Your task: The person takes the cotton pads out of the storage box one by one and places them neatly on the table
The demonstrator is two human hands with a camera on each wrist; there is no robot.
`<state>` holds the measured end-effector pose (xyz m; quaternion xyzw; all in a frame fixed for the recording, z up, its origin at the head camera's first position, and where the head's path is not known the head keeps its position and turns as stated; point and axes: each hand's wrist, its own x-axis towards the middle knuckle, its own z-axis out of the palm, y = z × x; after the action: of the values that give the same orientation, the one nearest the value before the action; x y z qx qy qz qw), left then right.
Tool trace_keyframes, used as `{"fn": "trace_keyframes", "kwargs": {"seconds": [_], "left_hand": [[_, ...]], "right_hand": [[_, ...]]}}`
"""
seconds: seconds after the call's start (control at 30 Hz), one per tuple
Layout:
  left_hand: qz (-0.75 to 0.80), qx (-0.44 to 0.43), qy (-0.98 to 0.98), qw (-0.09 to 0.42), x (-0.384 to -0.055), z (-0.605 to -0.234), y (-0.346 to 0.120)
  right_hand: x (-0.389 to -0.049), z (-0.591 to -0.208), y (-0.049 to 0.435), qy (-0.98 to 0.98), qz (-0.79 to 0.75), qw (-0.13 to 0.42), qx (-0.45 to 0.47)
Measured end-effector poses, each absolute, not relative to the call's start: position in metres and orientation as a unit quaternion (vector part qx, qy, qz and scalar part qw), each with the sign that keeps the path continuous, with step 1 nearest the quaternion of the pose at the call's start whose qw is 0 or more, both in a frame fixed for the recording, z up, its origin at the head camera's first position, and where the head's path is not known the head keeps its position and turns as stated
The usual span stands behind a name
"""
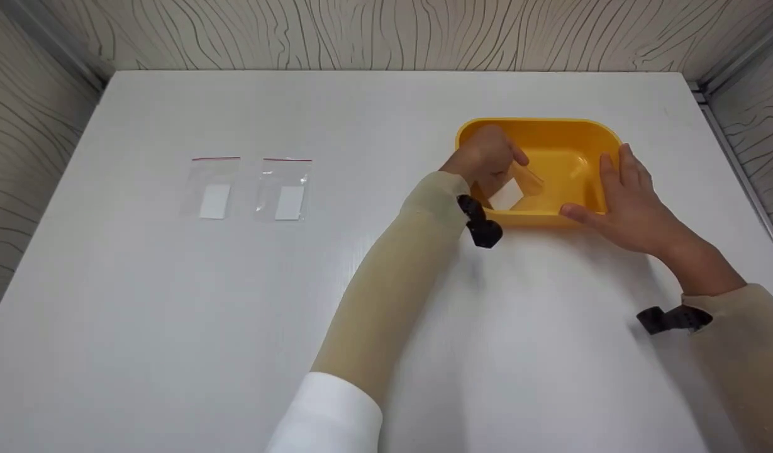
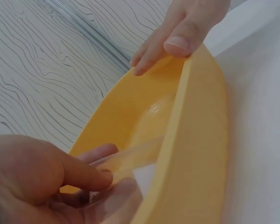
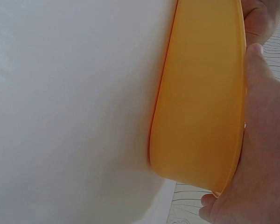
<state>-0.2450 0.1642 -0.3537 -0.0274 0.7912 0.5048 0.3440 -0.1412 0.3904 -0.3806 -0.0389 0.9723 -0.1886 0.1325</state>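
A yellow plastic bin [image 1: 537, 219] stands toward the back right of the table. My left hand [image 1: 487, 154] reaches down into its left end and pinches a clear zip bag [image 1: 529, 178] between thumb and fingers, as the left wrist view also shows. A white card [image 1: 507, 195] shows within this bag, low behind the bin's front wall. At the bin's right front corner my right hand [image 1: 638, 207] rests on the rim with its fingers spread and fairly straight. Its thumb lies along the front rim [image 3: 242, 93] in the right wrist view.
Two more clear zip bags lie flat side by side on the left of the white table [image 1: 172, 302]: a left one [image 1: 215, 195] and a right one [image 1: 289, 196]. Both have red seal lines and white cards. Wood-patterned panels [image 1: 386, 38] border the table.
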Motion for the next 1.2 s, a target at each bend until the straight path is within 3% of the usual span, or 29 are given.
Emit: {"fn": "trace_keyframes", "kwargs": {"seconds": [0.1, 0.27, 0.57, 0.83, 1.2], "left_hand": [[0.493, -0.003, 0.803, 0.334, -0.244, -0.353, 0.164], [0.586, -0.07, 0.731, 0.343, -0.239, -0.352, 0.164], [0.534, -0.067, 0.765, 0.354, -0.241, -0.351, 0.165], [0.438, -0.007, 0.83, 0.345, -0.249, -0.358, 0.17], [0.504, 0.007, 0.803, 0.318, -0.246, -0.358, 0.167]], "right_hand": [[-0.14, -0.381, 0.39, 0.972, -0.19, 0.13, -0.04], [-0.14, -0.381, 0.389, 0.972, -0.19, 0.128, -0.041], [-0.141, -0.38, 0.39, 0.972, -0.189, 0.133, -0.039], [-0.141, -0.38, 0.389, 0.972, -0.192, 0.132, -0.039], [-0.141, -0.38, 0.39, 0.971, -0.186, 0.145, -0.03]]}}
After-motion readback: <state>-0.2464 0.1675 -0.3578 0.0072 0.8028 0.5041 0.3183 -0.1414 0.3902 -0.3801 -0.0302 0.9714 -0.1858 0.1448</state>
